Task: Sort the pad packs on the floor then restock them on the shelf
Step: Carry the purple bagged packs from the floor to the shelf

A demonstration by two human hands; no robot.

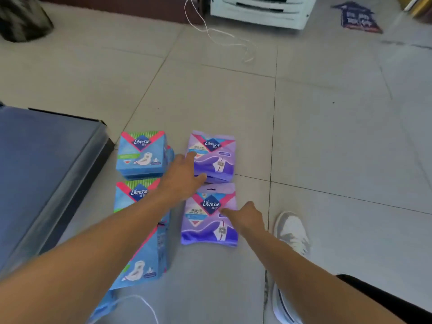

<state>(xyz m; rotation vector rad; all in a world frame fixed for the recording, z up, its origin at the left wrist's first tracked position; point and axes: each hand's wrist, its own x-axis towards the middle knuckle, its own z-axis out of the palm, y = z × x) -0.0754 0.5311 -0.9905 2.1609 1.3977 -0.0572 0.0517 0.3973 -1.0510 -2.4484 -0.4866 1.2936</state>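
Note:
Blue and purple Libresse pad packs lie sorted in two columns on the tiled floor. A far blue stack point(140, 155) and a near blue pack point(142, 249) form the left column. On the right lie a far purple stack point(216, 157) and a near purple pack point(208, 220). My left hand point(182, 176) reaches across to the far purple stack, its fingers on that stack's left edge; whether it grips is unclear. My right hand point(245, 218) rests on the near purple pack's right side with one finger stretched across it.
A dark blue-grey shelf base point(46, 174) runs along the left. My shoe point(292, 232) stands just right of the purple packs. A white string point(224, 36) trails from a white appliance point(259, 10) at the far side. A floor sticker point(357, 17) lies far right.

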